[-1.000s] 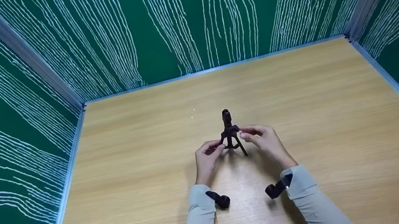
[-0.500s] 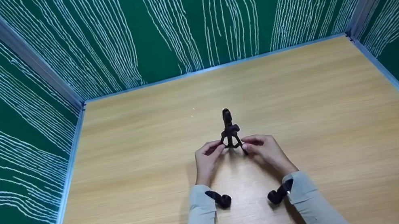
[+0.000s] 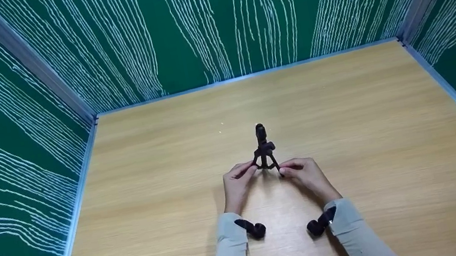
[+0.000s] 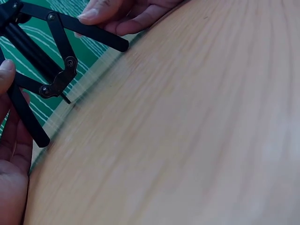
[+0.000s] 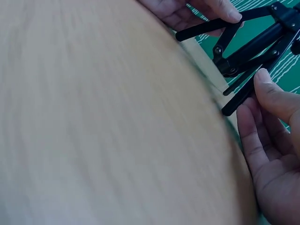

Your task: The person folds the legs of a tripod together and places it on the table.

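Observation:
A small black tripod [image 3: 263, 147] stands upright on the table with its legs spread. My left hand [image 3: 237, 187] pinches its left leg between thumb and fingers. On the other side, my right hand [image 3: 310, 175] holds the right leg near its lower end. In the left wrist view, the tripod's hinged braces [image 4: 63, 77] show between the two hands, and the leg ends stick out past the fingers. The right wrist view shows the right thumb and fingers on a leg [image 5: 241, 98]. The tripod's top is cut off in both wrist views.
The light wooden table [image 3: 171, 232] has green panels with white wavy lines [image 3: 173, 29] along its back and sides. Metal edging [image 3: 247, 76] runs where panels and table meet. A few tiny pale specks [image 3: 220, 132] lie behind the tripod.
My right hand has slid down from beside the tripod's upper joint to the lower part of the right leg. My left hand keeps its grip almost unmoved.

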The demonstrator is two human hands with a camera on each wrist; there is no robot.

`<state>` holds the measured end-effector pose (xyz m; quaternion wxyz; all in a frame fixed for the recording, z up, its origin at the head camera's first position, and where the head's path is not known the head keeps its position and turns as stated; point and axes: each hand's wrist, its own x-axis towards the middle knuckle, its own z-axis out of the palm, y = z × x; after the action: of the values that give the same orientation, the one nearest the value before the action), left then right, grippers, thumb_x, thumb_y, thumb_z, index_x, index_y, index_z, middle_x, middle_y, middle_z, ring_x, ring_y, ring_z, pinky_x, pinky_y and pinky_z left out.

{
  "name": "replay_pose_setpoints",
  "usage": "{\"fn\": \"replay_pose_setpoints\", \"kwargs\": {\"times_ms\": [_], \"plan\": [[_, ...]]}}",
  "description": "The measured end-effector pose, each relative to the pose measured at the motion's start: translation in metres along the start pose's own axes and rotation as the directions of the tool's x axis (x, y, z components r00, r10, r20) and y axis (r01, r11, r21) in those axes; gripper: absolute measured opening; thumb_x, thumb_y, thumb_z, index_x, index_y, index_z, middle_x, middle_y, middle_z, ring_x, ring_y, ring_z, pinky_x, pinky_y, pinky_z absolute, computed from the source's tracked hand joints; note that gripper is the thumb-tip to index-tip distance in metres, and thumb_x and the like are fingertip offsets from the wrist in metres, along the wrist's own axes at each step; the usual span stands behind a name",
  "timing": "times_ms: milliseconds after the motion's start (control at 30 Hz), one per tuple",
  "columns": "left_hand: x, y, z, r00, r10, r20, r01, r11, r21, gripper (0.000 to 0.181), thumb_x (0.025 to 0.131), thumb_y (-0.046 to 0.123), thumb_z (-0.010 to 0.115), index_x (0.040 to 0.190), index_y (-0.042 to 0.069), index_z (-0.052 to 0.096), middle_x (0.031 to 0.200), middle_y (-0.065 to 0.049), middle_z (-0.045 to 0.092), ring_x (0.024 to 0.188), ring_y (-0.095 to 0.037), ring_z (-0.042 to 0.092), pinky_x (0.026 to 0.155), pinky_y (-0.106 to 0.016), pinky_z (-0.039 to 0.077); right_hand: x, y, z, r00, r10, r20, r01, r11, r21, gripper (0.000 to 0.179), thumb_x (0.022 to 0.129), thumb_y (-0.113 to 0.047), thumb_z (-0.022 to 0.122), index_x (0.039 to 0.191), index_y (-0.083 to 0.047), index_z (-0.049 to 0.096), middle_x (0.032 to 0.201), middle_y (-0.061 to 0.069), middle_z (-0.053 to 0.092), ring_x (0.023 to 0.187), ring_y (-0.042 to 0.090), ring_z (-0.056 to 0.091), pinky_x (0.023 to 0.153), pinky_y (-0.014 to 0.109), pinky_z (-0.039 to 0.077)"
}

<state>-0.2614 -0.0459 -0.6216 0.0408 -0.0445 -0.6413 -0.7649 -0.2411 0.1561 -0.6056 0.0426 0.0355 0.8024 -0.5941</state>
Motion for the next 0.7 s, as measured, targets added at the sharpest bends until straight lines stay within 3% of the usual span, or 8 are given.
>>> {"fn": "replay_pose_setpoints", "kwargs": {"times_ms": [333,700], "plan": [[-0.0015,0.004,0.0017,0.999,-0.031,-0.007,0.031,0.999,-0.008,0.022,0.08,0.001,0.074,0.1,-0.008,0.071,0.092,-0.006,0.072,0.089,-0.012,0.065,0.081,-0.024,0.056,0.0,0.002,0.0039,0.999,-0.013,-0.033,0.012,1.0,-0.022,0.02,0.083,-0.011,0.074,0.101,-0.003,0.073,0.108,0.016,0.071,0.106,0.03,0.063,0.099,0.04,0.048],[-0.0012,0.0006,0.0009,0.998,-0.065,-0.014,0.064,0.996,-0.059,0.025,0.08,0.006,0.076,0.101,-0.007,0.072,0.092,-0.003,0.072,0.091,-0.014,0.066,0.083,-0.025,0.057,0.0003,-0.0005,0.006,0.999,0.011,-0.047,-0.011,1.0,-0.002,0.018,0.084,-0.01,0.073,0.1,-0.002,0.073,0.104,0.015,0.072,0.103,0.025,0.064,0.094,0.033,0.049]]}}
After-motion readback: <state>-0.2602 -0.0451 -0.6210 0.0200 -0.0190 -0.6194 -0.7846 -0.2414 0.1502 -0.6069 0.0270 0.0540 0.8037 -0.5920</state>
